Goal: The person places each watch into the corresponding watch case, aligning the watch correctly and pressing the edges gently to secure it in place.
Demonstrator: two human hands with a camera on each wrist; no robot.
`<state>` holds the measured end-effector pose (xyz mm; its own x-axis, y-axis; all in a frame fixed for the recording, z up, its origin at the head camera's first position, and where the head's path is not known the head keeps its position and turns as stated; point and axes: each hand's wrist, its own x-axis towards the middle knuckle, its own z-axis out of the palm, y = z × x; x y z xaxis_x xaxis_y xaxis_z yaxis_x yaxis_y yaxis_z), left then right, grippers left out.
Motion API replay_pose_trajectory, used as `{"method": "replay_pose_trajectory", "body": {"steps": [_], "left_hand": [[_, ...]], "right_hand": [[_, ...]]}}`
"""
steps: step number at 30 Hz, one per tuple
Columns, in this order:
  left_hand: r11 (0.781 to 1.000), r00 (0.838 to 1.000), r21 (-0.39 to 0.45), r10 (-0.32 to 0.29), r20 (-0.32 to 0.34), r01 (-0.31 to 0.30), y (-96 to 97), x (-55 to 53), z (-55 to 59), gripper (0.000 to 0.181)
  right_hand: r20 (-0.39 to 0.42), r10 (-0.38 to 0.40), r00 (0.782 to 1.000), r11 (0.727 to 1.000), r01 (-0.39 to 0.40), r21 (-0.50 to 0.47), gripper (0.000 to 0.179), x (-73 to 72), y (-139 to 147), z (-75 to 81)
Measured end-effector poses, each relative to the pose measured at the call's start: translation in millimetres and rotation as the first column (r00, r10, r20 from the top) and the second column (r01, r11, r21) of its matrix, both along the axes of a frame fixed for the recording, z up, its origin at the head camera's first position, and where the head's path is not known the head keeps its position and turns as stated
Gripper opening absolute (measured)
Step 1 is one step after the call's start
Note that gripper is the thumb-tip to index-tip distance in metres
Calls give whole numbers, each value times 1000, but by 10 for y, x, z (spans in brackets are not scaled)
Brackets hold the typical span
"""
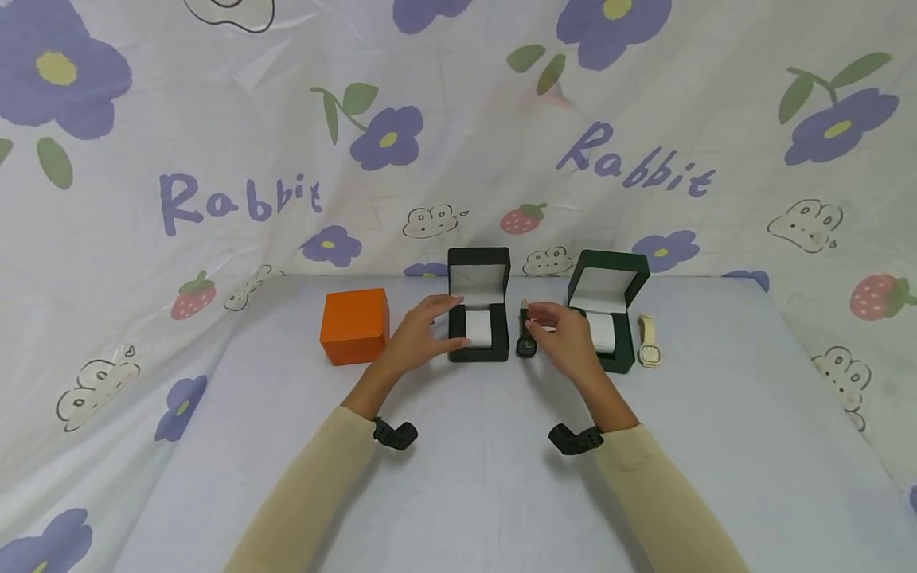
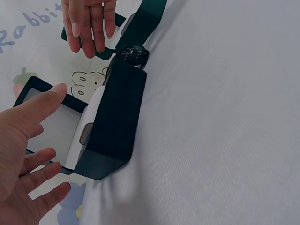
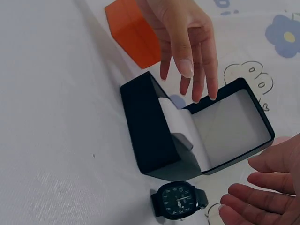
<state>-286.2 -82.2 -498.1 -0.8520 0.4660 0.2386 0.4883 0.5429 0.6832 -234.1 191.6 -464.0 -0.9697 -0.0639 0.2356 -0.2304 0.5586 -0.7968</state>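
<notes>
An open dark watch box (image 1: 500, 334) with a white cushion (image 1: 478, 328) stands in the middle of the head view. My left hand (image 1: 421, 333) is at its left side, fingers spread; the left wrist view shows the thumb near the raised lid. Between this box and a second open dark green box (image 1: 625, 344) lies a black watch (image 1: 526, 347), its square dial facing up. My right hand (image 1: 566, 334) hovers over the watch's strap with loosely bent fingers. In the right wrist view these fingers (image 3: 253, 199) are apart from the watch (image 3: 178, 200).
To the left of my left hand sits a closed orange box (image 1: 353, 326). A gold watch (image 1: 649, 354) lies to the right of the second box. Behind them hangs a patterned cloth (image 1: 458, 159), and a white cloth (image 1: 487, 469) covers the table.
</notes>
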Motion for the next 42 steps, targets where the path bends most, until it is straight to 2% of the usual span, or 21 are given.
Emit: {"method": "replay_pose_trajectory", "body": {"steps": [4, 12, 17, 22, 27, 32, 37, 42], "left_hand": [[1000, 1000, -23, 2, 25, -1, 34, -25, -18, 77], [999, 999, -47, -2, 54, 5, 104, -92, -95, 75], [995, 998, -98, -11, 63, 17, 153, -126, -102, 74], [984, 999, -178, 3, 45, 5, 196, -155, -108, 73], [972, 1000, -236, -7, 19, 11, 223, -191, -106, 71], [953, 1000, -303, -16, -5, 14, 232, -212, -80, 71], [939, 999, -344, -35, -21, 25, 247, -225, -6, 69], [927, 999, -374, -43, -1, 40, 276, -219, 49, 68]], "right_hand": [[12, -29, 1000, 1000, 29, 9, 33, -53, -8, -65], [70, -101, 992, 990, 94, 106, 35, -112, -77, -153], [92, -134, 987, 981, 119, 154, 34, -135, -125, -201], [111, -132, 985, 976, 109, 189, 30, -137, -147, -230], [101, -134, 986, 969, 109, 219, 24, -126, -159, -259], [111, -148, 983, 967, 121, 225, 20, -117, -169, -291], [119, -150, 982, 970, 122, 212, 17, -120, -176, -302], [92, -141, 986, 971, 119, 207, 16, -106, -168, -321]]}}
